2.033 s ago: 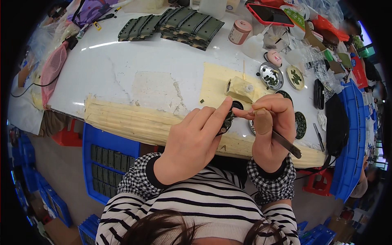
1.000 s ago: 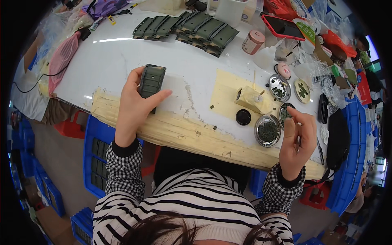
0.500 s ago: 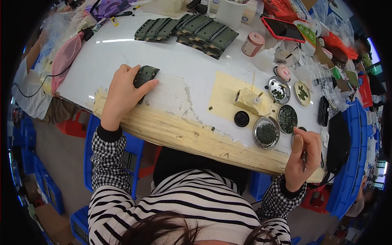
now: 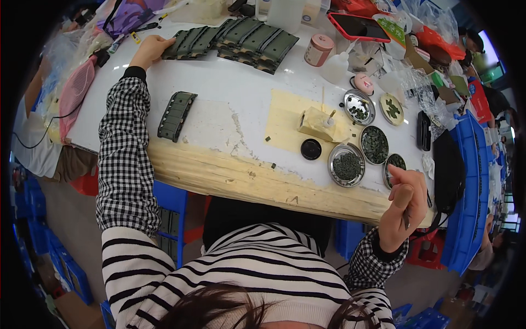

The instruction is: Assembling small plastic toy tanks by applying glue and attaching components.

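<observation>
My left hand (image 4: 149, 52) reaches to the far left of the table, its fingers closed on the left end of a row of dark green curved plastic pieces (image 4: 193, 44). A larger stack of the same pieces (image 4: 256, 41) adjoins it. One single green curved piece (image 4: 177, 116) lies alone near the front edge. My right hand (image 4: 404, 205) hovers at the front right with curled fingers, a thin metal tool (image 4: 406, 220) partly showing in its palm; its kind is hidden. Beside it stand round metal dishes of small green parts, a dish (image 4: 347, 165) and another (image 4: 375, 145) among them.
A yellow-taped block (image 4: 318, 126) with upright sticks stands on a pale sheet, a black round lid (image 4: 310, 149) near it. Behind are a pink jar (image 4: 319, 50), a red-framed phone (image 4: 359, 27) and plastic bags. A blue crate (image 4: 466, 192) flanks the right edge.
My left hand has let go of the single green piece and moved up to the row at the back. My right hand stays near the dishes. The view has shifted slightly.
</observation>
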`<state>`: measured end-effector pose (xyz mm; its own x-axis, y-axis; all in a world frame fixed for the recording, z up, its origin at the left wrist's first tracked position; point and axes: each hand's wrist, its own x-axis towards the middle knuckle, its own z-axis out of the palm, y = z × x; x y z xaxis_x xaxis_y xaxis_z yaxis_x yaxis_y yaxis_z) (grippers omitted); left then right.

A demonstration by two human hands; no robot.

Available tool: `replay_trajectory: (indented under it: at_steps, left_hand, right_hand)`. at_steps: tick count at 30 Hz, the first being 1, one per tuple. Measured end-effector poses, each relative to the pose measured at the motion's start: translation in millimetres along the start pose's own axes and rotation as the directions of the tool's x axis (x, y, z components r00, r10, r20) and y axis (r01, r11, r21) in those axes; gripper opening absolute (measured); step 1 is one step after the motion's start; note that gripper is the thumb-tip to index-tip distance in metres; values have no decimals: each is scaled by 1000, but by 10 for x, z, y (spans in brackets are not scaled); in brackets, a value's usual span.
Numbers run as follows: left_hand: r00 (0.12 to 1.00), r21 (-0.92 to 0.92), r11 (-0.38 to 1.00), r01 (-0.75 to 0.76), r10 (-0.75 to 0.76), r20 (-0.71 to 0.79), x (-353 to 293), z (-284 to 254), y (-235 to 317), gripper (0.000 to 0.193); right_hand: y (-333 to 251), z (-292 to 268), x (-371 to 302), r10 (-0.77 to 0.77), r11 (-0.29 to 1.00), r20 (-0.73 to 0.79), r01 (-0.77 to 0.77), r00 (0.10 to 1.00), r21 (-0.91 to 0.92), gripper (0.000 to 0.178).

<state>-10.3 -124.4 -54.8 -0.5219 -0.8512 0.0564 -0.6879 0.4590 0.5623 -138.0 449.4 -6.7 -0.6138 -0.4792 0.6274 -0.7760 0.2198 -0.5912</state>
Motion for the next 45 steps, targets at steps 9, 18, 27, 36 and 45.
replay_trajectory:
  at_steps: [9,18,27,36,45]
  left_hand:
    - [987,-881,449,148,-123,103,-206,-319,-316,27]
    - [918,-991,-86,98,393,57,-2088,-329,476,42]
    - [791,-831,-160,533,442,423,-3256,570,1334,45]
    - [682,-750,-27,661,437,586,-3374,728,1550,64]
    - [699,-767,-67,638,468,541,-3377,801,1488,69]
  right_hand:
    - [202,-148,-34,158,980,-153,-174,975,-97,107]
    - [349,-82,18,287,919,144,-315,947,238,25]
    - [405,130,-4,354,852,297,-437,887,289,16]
    - [435,341,35,229,941,348,-298,909,159,12]
    - [443,375,64,142,969,375,-207,916,138,10]
